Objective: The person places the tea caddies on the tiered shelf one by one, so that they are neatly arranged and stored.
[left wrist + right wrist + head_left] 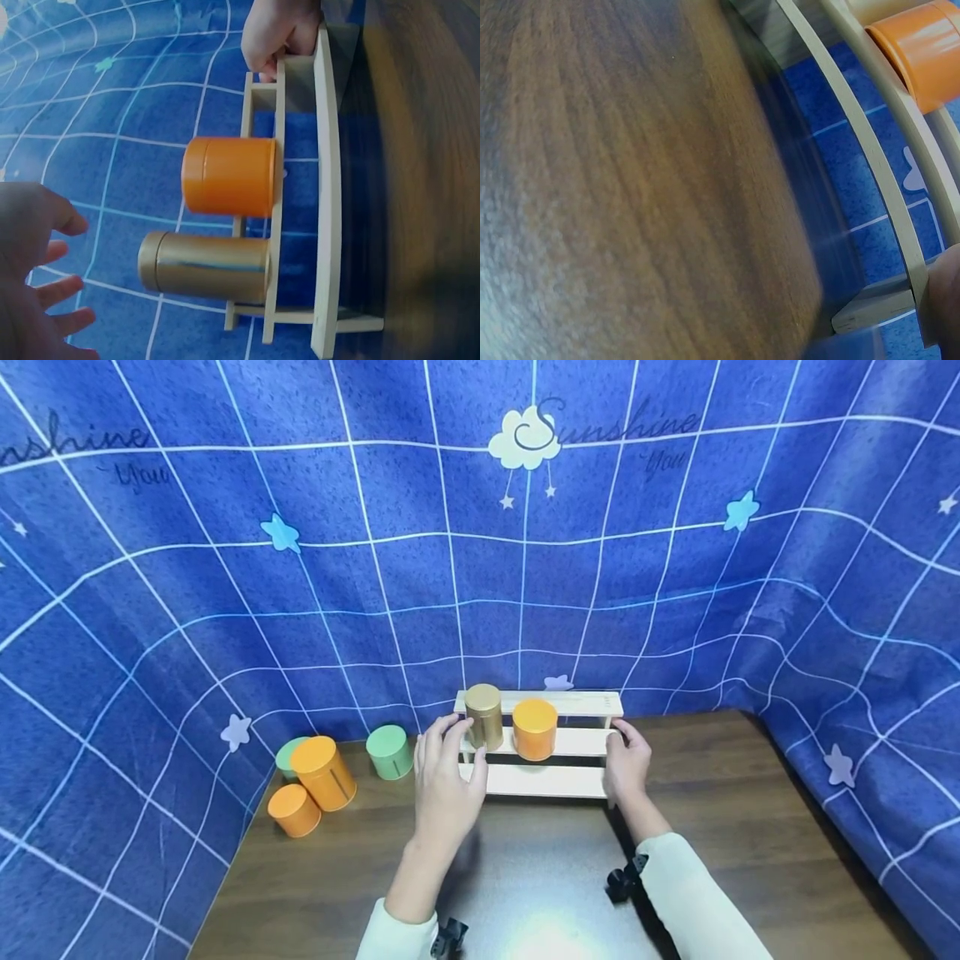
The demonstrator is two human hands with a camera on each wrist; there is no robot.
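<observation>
A pale wooden three-step shelf (545, 782) stands on the table. On its middle step are a gold canister (487, 718), at the left, and an orange canister (535, 731) beside it, both upright. My left hand (448, 785) is beside the shelf's left end, close to the gold canister. In the left wrist view its fingers (64, 292) are spread, with a gap between them and the gold canister. My right hand (628, 760) grips the shelf's right end, its fingers curled there in the left wrist view; only a small part of that hand shows in the right wrist view.
At the table's left stand a tall orange canister (324, 772), a short orange one (294, 811) and a green canister (288, 758) partly hidden behind them. Another green canister (390, 752) is nearer the shelf. A blue patterned curtain (480, 568) hangs behind the brown table (750, 827).
</observation>
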